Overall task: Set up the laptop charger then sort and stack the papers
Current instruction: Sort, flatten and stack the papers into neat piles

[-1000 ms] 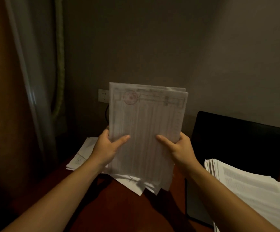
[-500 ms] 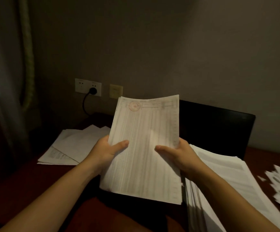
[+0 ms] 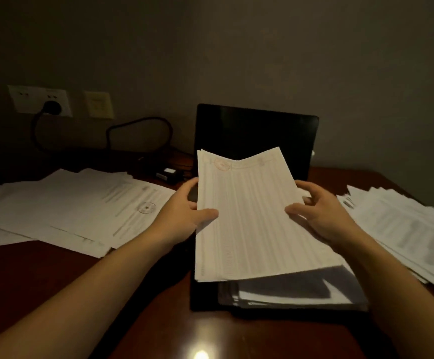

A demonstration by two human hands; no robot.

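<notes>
Both my hands hold a bundle of white ruled papers (image 3: pixel 252 218) with a red stamp near its top, tilted low over the open black laptop (image 3: pixel 257 130). My left hand (image 3: pixel 184 211) grips the bundle's left edge, my right hand (image 3: pixel 319 216) its right edge. More sheets (image 3: pixel 288 291) lie in shadow on the laptop's base under the bundle. The charger brick (image 3: pixel 169 174) sits on the desk left of the laptop, its black cable (image 3: pixel 138 125) looping back to a plug (image 3: pixel 52 107) in the wall socket.
A loose spread of papers (image 3: pixel 76 206) lies on the dark wooden desk (image 3: pixel 55 275) at the left. Another fanned pile (image 3: pixel 405 229) covers the right side. A second wall plate (image 3: pixel 98 104) sits beside the socket. The room is dim.
The view has swung right and down. My hands have lowered the bundle from upright in front of the wall to a flatter tilt over the laptop.
</notes>
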